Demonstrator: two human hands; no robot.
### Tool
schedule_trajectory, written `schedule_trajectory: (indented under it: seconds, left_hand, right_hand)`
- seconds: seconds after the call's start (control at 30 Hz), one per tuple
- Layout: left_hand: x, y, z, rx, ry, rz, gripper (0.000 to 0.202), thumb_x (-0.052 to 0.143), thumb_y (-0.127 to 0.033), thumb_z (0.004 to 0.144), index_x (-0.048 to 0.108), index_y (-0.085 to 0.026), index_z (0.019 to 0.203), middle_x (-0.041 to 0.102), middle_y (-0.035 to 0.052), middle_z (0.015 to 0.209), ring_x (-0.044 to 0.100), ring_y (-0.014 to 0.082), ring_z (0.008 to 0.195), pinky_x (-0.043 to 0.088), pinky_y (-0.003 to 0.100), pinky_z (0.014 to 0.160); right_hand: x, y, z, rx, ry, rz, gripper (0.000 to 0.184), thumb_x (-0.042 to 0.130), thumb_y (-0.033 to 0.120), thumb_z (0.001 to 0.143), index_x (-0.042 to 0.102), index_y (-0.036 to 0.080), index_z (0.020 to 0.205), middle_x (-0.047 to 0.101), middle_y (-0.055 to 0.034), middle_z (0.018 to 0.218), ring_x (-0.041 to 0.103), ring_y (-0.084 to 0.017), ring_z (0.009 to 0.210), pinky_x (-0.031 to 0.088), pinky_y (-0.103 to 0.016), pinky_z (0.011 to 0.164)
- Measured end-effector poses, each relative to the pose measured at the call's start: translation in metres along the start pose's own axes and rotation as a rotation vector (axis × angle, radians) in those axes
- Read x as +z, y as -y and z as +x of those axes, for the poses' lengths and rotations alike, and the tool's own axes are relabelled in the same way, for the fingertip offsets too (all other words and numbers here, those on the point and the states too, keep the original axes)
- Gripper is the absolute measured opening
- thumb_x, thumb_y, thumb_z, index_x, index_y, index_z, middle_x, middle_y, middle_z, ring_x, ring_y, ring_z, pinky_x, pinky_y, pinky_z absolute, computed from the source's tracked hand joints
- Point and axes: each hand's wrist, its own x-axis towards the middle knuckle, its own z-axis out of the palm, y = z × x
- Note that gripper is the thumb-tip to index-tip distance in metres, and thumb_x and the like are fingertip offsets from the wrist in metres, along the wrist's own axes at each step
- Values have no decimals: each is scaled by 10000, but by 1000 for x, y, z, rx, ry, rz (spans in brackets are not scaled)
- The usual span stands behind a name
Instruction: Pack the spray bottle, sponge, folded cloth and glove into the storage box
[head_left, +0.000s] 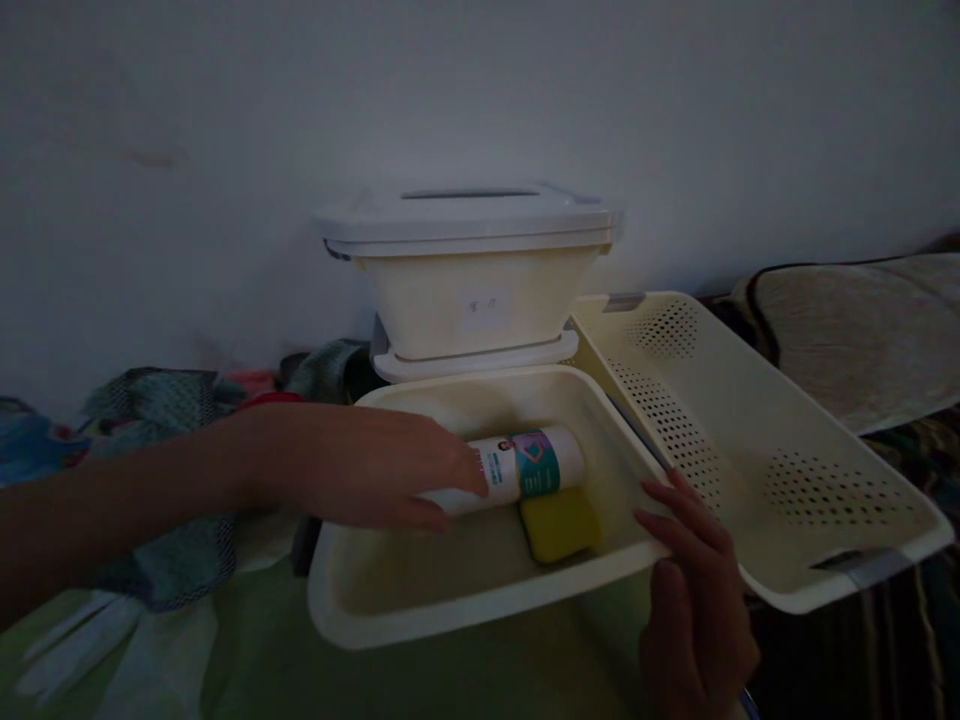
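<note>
A cream plastic basin [409,628] stands in front of me. Inside it lies a white bottle [544,462] on its side, with a teal and purple label. My left hand [382,465] reaches in from the left, its fingers around the near end of the bottle and covering that end. A yellow sponge [561,525] with a dark underside rests against the bottle on the basin's floor. At the basin's right front corner, my right hand [694,580] grips the rim, fingers over the inner edge and thumb outside.
Behind the basin stands a lidded cream box [427,300] with a small label. To the right is a perforated cream basket [739,430], and a beige cushion [862,340] lies beyond it. Crumpled cloths [150,410] and a white glove [82,640] lie at left on green fabric.
</note>
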Motion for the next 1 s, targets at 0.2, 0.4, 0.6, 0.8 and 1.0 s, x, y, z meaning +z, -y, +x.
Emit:
schedule_trajectory:
  seconds: [0.2,0.4,0.6,0.8,1.0]
  left_hand:
    - [17,19,-71,-87,-167,-48,369,539,-347,813,541,-326,1182,607,-16,1176,581,196,1053,462,291,878]
    - [47,-1,-91,-169,-296,-89,407,483,-378,850,471,-310,1250,489,3,1319,358,201,1281,297,352,1058]
    - [82,-8,-74,-227,-506,-164,365,318,-418,906,526,-192,1103,409,89,1362,206,202,1341,175,432,1097]
    - [96,-11,-69,-254,-672,-123,430,249,-402,917,485,-172,1193,433,113,1344,219,214,1338,136,460,1096]
    - [106,4,-88,-426,-725,159,657,222,-527,884,90,-163,1415,177,132,1476,122,241,1366,-6,524,1079]
  right_hand:
    - [2,1,2,9,-18,29,208,385,190,868,553,187,990,558,-90,1138,428,-265,1203,363,-511,950]
    - [5,-2,4,-36,-59,42,201,390,179,863,562,182,968,575,-89,1110,454,-262,1179,369,-507,938]
    - [10,-5,6,-85,-112,79,196,393,180,865,578,159,928,587,-102,1060,473,-269,1149,354,-526,942]
    - [15,-4,9,-118,-176,80,202,395,220,871,587,161,898,598,-102,1015,496,-268,1118,364,-522,934]
    - [18,-2,11,-111,-204,52,231,380,293,882,576,177,846,607,-92,958,515,-265,1085,370,-528,914]
